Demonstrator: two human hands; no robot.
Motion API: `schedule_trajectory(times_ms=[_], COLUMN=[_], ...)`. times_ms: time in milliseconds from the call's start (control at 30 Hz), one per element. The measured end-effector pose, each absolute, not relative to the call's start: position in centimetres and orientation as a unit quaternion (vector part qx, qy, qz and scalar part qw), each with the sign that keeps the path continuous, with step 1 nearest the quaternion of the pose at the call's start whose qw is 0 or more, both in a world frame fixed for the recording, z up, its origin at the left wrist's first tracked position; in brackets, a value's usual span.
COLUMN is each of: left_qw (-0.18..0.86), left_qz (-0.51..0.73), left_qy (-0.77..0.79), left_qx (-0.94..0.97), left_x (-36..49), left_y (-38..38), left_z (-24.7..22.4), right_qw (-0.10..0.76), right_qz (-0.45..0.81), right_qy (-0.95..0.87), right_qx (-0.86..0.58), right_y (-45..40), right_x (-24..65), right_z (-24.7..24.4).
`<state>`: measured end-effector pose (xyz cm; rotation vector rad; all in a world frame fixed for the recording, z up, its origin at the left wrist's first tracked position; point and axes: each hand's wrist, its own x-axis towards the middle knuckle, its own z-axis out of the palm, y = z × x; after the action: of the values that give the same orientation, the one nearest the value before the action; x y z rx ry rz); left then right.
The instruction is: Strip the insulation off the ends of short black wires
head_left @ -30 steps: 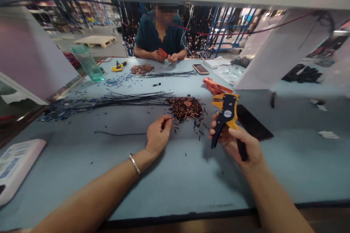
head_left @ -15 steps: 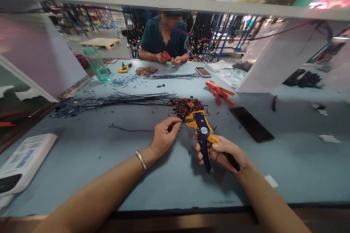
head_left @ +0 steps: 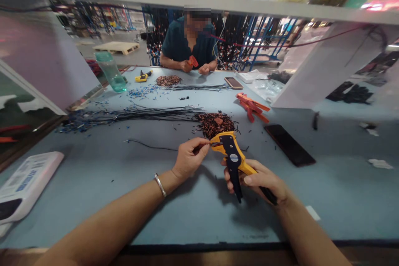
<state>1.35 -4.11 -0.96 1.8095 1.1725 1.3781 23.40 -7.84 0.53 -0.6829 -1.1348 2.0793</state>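
Between thumb and fingers, my left hand (head_left: 190,156) pinches a thin black wire (head_left: 152,146) near its end, at the jaws of the tool; the wire trails left across the table. My right hand (head_left: 257,181) is wrapped round the handles of a yellow and black wire stripper (head_left: 232,156), its head pointing up and left. Just behind the jaws lies a pile of short black and copper-coloured wire scraps (head_left: 215,124). To the left of that pile stretches a bundle of black wires (head_left: 156,113) with blue ends.
Red-orange pliers (head_left: 251,107) and a dark phone (head_left: 289,144) lie to the right. A white device (head_left: 34,187) sits at the left edge. Across the table (head_left: 149,224) a person (head_left: 188,45) holds a red tool. A green bottle (head_left: 110,70) stands far left; a shelf (head_left: 124,0) crosses above.
The wire stripper and both hands sit slightly lower in the view, with the wire end still at the jaws. The person opposite has raised the red tool a little.
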Motion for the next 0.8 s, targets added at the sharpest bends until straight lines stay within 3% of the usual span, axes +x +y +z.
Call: schedule_trajectory(times_ms=[800], left_qw=[0.276], left_qz=[0.493], left_qy=[0.457], left_qx=[0.687], left_x=[1.3], left_y=[-4.0], left_z=[-0.9], right_qw=[0.344], right_qz=[0.773], right_qy=[-0.448], right_qx=[-0.289], right_y=[-7.6], right_x=[23.6], right_z=[0.3])
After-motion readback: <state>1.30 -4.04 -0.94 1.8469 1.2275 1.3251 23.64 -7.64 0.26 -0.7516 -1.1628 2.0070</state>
